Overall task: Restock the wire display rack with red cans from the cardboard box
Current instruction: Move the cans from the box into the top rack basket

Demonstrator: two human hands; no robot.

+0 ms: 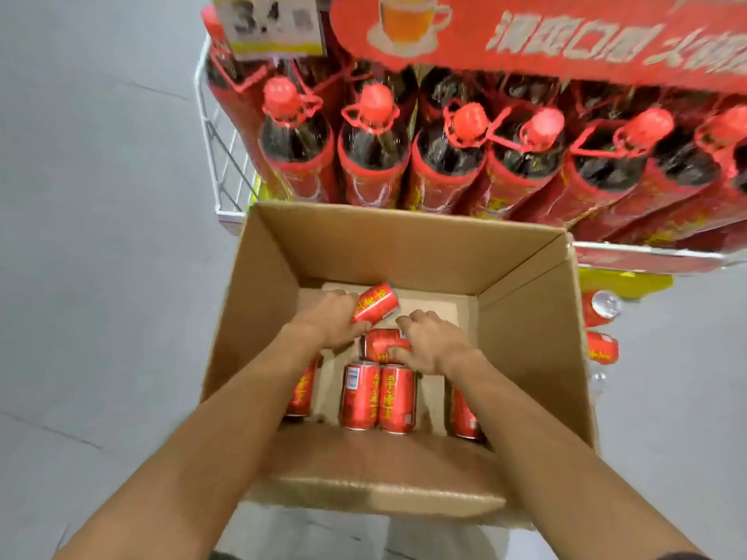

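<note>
Both hands are down in the cardboard box [525,337]. The left hand [331,317] has its fingers closed around a tilted red can [375,303]; the right hand [430,343] grips another [382,345]. Four cans [378,398] remain below the fingers, so restocking the wire display rack [220,155] beyond looks nearly finished.

**One head-worn view, looking steeply down**

The single wide-angle camera sits on the person's head, facing forward and down into the open cardboard box [404,244] close below. The wire display rack [220,163] fills the upper frame just beyond (its edges bend with the lens). Both forearms enter from the bottom edge.
</note>
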